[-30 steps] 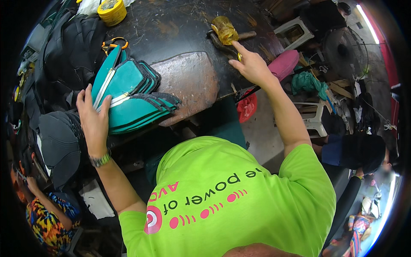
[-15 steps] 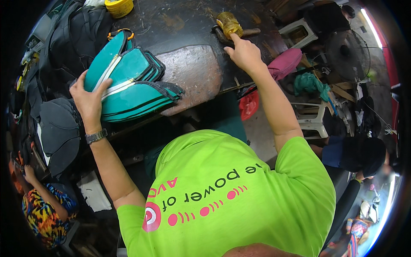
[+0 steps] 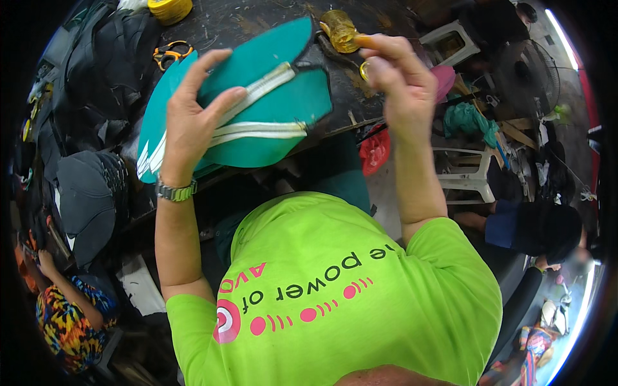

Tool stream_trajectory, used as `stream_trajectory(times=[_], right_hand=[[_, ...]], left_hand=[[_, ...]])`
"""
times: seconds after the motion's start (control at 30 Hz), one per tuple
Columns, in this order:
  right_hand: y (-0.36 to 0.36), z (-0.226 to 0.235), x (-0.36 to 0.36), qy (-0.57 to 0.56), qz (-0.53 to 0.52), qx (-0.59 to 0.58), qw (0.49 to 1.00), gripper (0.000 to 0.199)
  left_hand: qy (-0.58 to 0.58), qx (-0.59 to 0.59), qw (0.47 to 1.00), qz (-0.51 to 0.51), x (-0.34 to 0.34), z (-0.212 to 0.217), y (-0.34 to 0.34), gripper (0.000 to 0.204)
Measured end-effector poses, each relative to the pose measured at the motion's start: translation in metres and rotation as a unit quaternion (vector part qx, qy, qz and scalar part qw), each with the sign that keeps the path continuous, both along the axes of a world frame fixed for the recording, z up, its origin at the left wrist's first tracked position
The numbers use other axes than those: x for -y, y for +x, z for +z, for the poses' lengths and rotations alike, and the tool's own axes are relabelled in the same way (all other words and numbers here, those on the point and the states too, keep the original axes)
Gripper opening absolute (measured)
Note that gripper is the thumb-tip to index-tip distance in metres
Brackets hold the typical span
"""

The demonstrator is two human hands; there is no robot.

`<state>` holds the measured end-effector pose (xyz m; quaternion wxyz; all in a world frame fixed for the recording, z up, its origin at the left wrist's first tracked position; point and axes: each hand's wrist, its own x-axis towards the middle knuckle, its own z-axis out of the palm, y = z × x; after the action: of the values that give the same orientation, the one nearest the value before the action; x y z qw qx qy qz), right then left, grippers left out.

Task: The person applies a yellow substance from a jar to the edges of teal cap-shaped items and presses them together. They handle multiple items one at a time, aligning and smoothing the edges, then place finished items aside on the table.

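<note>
Your left hand (image 3: pixel 193 122) grips the stacked teal fabric panels with white zips (image 3: pixel 257 109), long axis running rightward toward your right hand (image 3: pixel 399 77), which pinches what appears to be a small orange-handled tool (image 3: pixel 362 40).

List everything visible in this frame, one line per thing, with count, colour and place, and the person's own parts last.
teal fabric pieces: a stack, count unclear, teal with pale zip strips, lifted over the table edge
table: one, dark and scuffed, top of the picture
glue pot: one, yellowish, on the table at top centre
scissors: one, orange handles, on the table at upper left
tape roll: one, yellow, top edge
dark bags: several, black, left
plastic stools: at least two, white, right
other people: one in a patterned top at lower left, others at right
left hand: fingers spread on the teal stack, wristwatch on
right hand: fingers pinch a small orange-handled tool
</note>
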<state>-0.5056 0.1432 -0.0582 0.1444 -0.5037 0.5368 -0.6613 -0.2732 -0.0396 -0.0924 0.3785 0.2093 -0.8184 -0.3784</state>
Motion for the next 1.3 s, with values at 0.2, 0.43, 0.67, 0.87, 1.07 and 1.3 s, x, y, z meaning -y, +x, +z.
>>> stream_trajectory(times=[0.2, 0.43, 0.67, 0.87, 1.07, 1.3], right_hand=[[-0.006, -0.068, 0.013, 0.012, -0.004, 0.117, 0.993, 0.051], [-0.01, -0.076, 0.009, -0.046, -0.01, 0.221, 0.974, 0.071], [-0.015, -0.109, 0.012, 0.109, -0.081, -0.05, 0.989, 0.035], [-0.014, -0.131, 0.018, 0.153, -0.124, -0.21, 0.958, 0.04], [-0.025, -0.137, 0.028, 0.193, -0.125, -0.234, 0.945, 0.04], [-0.017, -0.138, 0.04, 0.208, -0.111, -0.272, 0.933, 0.042]], left_hand=[[0.094, 0.011, 0.995, -0.014, 0.01, -0.016, -0.015, 0.044], [0.304, -0.096, 0.943, -0.098, 0.028, -0.005, -0.009, 0.036], [-0.099, 0.271, 0.958, 0.002, -0.015, -0.027, -0.018, 0.026], [-0.1, 0.296, 0.95, 0.012, -0.014, -0.019, -0.021, 0.025], [-0.104, 0.301, 0.948, 0.01, -0.002, -0.018, -0.012, 0.025], [-0.115, 0.302, 0.946, 0.016, -0.001, -0.024, -0.01, 0.026]])
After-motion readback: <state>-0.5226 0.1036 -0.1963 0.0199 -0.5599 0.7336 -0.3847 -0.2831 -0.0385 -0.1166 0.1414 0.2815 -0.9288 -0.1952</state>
